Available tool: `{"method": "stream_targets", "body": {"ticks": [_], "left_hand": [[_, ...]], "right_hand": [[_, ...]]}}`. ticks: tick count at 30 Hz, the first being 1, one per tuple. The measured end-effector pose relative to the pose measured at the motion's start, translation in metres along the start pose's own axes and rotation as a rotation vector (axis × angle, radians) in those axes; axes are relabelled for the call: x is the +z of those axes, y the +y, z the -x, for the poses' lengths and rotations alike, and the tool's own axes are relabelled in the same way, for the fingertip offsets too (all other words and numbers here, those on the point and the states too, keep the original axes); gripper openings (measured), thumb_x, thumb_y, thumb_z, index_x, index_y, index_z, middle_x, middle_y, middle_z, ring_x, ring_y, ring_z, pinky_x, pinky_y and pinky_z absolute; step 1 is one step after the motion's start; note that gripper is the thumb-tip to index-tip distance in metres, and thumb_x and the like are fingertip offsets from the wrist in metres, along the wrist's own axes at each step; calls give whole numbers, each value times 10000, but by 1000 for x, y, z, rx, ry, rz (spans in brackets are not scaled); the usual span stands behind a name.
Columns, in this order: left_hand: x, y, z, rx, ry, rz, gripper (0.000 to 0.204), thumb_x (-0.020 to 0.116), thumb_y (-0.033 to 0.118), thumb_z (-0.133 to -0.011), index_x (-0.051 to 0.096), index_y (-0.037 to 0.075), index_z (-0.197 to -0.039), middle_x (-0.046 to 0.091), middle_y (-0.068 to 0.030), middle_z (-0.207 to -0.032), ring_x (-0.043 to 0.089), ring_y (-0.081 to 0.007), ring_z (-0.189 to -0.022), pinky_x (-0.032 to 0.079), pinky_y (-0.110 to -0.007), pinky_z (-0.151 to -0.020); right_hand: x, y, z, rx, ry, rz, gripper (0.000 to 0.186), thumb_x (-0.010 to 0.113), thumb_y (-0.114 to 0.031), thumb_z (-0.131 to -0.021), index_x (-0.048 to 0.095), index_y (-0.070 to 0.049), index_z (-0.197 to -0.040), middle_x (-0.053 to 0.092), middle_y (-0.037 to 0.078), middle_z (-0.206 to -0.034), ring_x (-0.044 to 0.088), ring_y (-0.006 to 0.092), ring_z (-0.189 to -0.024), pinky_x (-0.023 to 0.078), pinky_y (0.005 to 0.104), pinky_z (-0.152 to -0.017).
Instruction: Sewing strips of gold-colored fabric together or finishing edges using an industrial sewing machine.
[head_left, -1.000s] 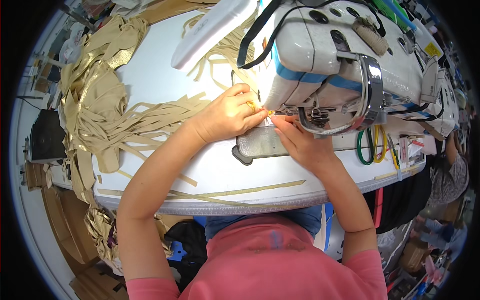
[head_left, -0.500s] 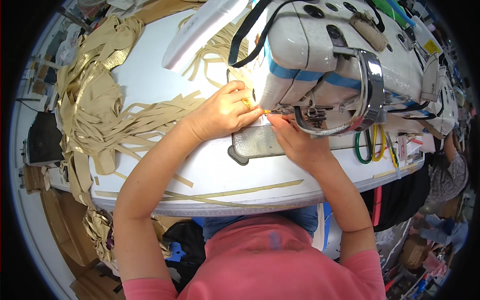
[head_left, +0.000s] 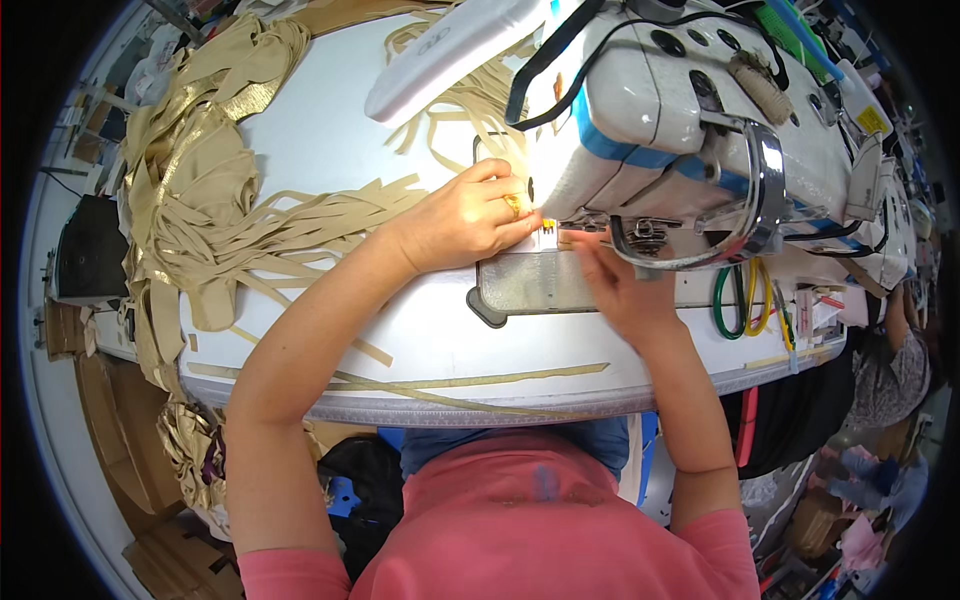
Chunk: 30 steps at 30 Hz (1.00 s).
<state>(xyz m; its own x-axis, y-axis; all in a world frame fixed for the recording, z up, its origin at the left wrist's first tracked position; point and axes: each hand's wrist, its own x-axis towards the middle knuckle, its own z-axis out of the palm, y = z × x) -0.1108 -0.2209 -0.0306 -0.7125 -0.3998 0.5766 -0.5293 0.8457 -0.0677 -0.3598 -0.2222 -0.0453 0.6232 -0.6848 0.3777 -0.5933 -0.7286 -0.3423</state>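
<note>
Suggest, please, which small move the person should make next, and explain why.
I would probably ease the left hand slightly leftward: its fingertips look very close to the brightly lit stitching area of the sewing machine. The right hand is on the other side, with a gap between the two. Whether the left fingers pinch anything is unclear.

L hand [head_left: 468, 218], ring on finger, at needle area of wht sewing mach. [head_left: 615, 135]; fingers bent, grip unclear. R hand [head_left: 635, 300] nr it, partly behind curved metal bar [head_left: 768, 185]. Tan strips [head_left: 300, 235] heaped on wht tbl. [head_left: 430, 350], L side. Grn loop [head_left: 720, 302], ylw loop [head_left: 754, 300] R side.
</note>
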Motion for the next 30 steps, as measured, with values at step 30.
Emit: {"method": "stream_targets", "body": {"ticks": [30], "left_hand": [[1, 4, -4, -4, -12, 52, 174, 629, 76, -754, 682, 24, -911, 622, -29, -792, 600, -183, -770, 461, -377, -893]], "right_hand": [[-2, 29, 7, 76, 265, -160, 213, 679, -39, -697, 603, -11, -895, 599, 130, -835, 563, 326, -813, 414, 411, -727]]}}
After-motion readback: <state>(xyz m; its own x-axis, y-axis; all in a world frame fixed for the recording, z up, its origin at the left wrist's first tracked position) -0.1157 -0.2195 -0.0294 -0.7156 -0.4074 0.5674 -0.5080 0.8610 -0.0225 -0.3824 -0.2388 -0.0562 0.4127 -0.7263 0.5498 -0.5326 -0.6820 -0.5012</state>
